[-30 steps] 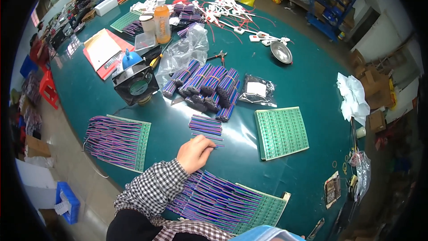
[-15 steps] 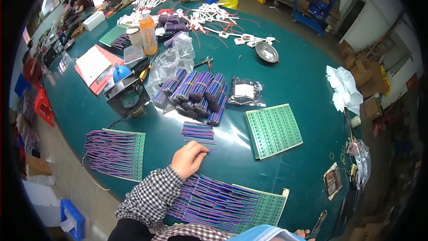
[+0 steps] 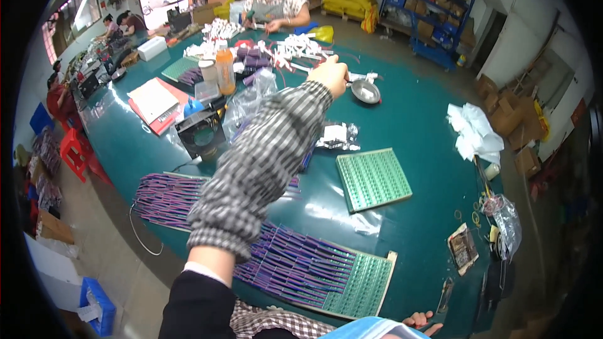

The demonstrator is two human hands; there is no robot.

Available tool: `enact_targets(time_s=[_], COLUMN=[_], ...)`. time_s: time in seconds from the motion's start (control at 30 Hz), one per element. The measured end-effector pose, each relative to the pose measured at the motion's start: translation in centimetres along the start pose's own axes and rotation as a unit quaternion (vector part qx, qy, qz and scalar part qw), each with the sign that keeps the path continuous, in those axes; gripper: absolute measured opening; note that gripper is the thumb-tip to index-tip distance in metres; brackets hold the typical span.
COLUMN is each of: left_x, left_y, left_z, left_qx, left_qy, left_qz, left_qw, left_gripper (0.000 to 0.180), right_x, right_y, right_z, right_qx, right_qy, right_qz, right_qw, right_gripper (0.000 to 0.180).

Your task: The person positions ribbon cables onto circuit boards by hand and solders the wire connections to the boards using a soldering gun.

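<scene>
Left hand (image 3: 330,76) has moved from the loose wires (image 3: 293,189) at centre frame to upper centre, near the metal bowl (image 3: 365,92) and the white parts (image 3: 298,46); fingertips hidden, grip cannot be told. The checked sleeve (image 3: 264,150) now covers most of the wire bundles. Wired board (image 3: 367,282) remains at lower centre. Right hand (image 3: 422,321) shows more at the lower edge, fingers bent, grip likewise undetermined.

The checked sleeve (image 3: 260,157) hides most of the wire bundles (image 3: 307,160) and the right end of the leftmost wired board (image 3: 164,201). The left hand (image 3: 330,76) is blurred, any grip too indistinct to tell. The lower edge cuts off the right hand (image 3: 423,322).
</scene>
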State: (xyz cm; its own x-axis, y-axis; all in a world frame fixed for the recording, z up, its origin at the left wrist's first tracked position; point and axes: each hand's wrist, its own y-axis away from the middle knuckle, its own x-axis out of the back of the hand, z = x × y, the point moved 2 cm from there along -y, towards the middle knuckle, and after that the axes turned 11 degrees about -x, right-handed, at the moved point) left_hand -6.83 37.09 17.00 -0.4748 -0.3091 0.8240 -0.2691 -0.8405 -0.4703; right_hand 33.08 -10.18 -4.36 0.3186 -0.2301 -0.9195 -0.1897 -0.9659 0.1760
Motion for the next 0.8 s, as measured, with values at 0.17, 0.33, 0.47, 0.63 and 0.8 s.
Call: enact_targets(time_s=[0.17, 0.33, 0.47, 0.63, 0.8], left_x=[-7.3, -8.5, -10.0, -8.7, -13.0], left_y=[-9.8, -13.3, -16.1, -17.0, -17.9], left_z=[-6.4, -8.6, -8.3, -10.3, -9.9], left_qx=[0.095, 0.117, 0.075, 0.042, 0.013], left_qy=[-0.107, -0.153, -0.179, -0.24, -0.169], left_qz=[-0.098, -0.122, -0.178, -0.239, -0.141], left_qw=[0.985, 0.974, 0.965, 0.94, 0.975], left_gripper=[0.02, 0.032, 0.044, 0.043, 0.033], right_x=[2.5, 2.4, 1.7, 0.9, 0.5], right_y=[1.6, 1.8, 1.9, 0.1, 1.2], right_z=[-0.1, -0.4, -1.0, -0.5, -1.4], right_qx=[0.032, 0.022, 0.024, 0.004, 0.044], right_qy=[0.01, 0.009, 0.004, -0.004, 0.037], right_qz=[0.127, 0.132, 0.11, -0.023, -0.008], right_qw=[0.991, 0.991, 0.994, 1.0, 0.998], right_gripper=[0.054, 0.056, 0.054, 0.057, 0.056])
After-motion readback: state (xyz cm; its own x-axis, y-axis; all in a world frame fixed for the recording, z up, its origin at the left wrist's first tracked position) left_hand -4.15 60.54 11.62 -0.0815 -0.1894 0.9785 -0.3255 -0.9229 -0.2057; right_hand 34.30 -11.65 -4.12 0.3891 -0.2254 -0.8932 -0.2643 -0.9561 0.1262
